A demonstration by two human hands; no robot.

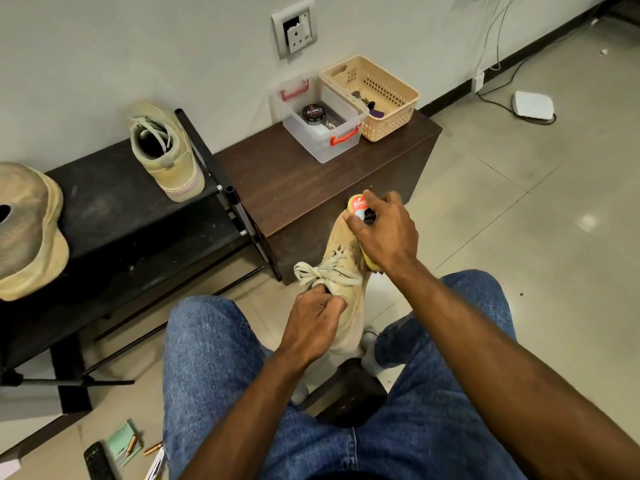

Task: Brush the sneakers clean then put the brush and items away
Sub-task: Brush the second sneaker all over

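Right hand (pixel 382 233), centre right of frame, fingers curled round a yellow brush (pixel 360 207) with a red-and-white label, its underside pressed to the toe area of a tan sneaker (pixel 343 268); the hand covers most of the brush, bristles not visible. Left hand (pixel 311 323), lower centre, grips the same sneaker at the collar, fingers tucked in the opening just below the loose pale laces. Sneaker is held above the floor between the knees in blue jeans (pixel 214 368), toe pointing up-frame toward a dark wood bench (pixel 311 188). Second tan sneaker (pixel 166 154) sits upright at upper left on a black shoe rack (pixel 114 216), touching the rack's upright post. A tan hat (pixel 27 233) lies on the rack at the left edge. At the far end of the bench, against the wall: clear plastic box (pixel 322 147) with red handles, holding a round black polish tin (pixel 312 113); just beside it to the right, touching, a beige slotted basket (pixel 388 98) with small dark items, too small to identify. Wall socket (pixel 296 29) above. White device (pixel 533 105) with cable on the tiled floor, upper right. Lower left floor: green pad (pixel 121 441), black remote (pixel 98 462).
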